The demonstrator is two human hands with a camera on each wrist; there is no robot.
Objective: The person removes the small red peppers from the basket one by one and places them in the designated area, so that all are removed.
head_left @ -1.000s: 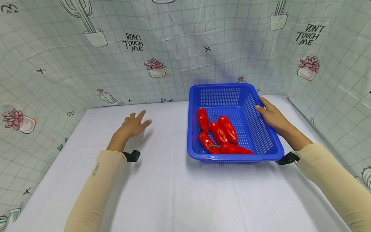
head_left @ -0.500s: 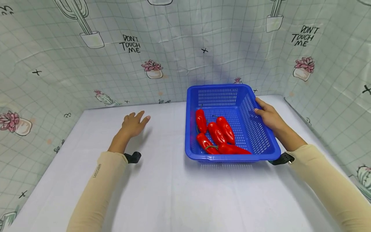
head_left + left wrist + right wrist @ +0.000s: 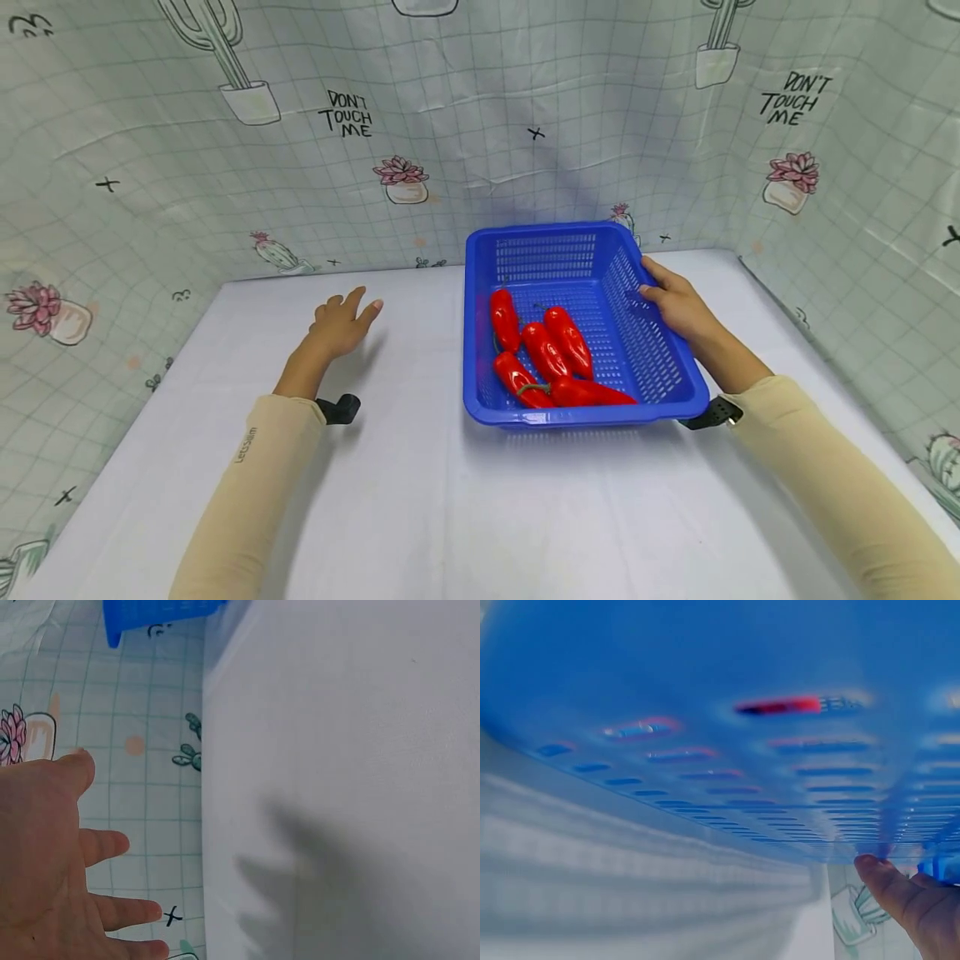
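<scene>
A blue plastic basket (image 3: 660, 354) with slotted walls hangs a little above the white table, right of centre in the head view. Several glossy red chili peppers (image 3: 546, 352) with green stems lie in its left and front part. My right hand (image 3: 678, 312) grips the basket's right side, thumb over the rim and the other fingers outside. In the right wrist view the slotted underside (image 3: 667, 667) fills the top, with red showing through. My left hand (image 3: 337, 327) hovers over the table to the left, fingers spread and holding nothing.
A white cloth covers the table (image 3: 450, 517). Behind it and along both sides hangs a gridded curtain (image 3: 465, 100) printed with potted cacti and lettering. The basket's far side is close to the back curtain. Both forearms wear beige sleeves and black wrist straps.
The basket, with the peppers in it and my right hand on its side, has shifted left and slightly nearer. My left hand stays in almost the same place.
</scene>
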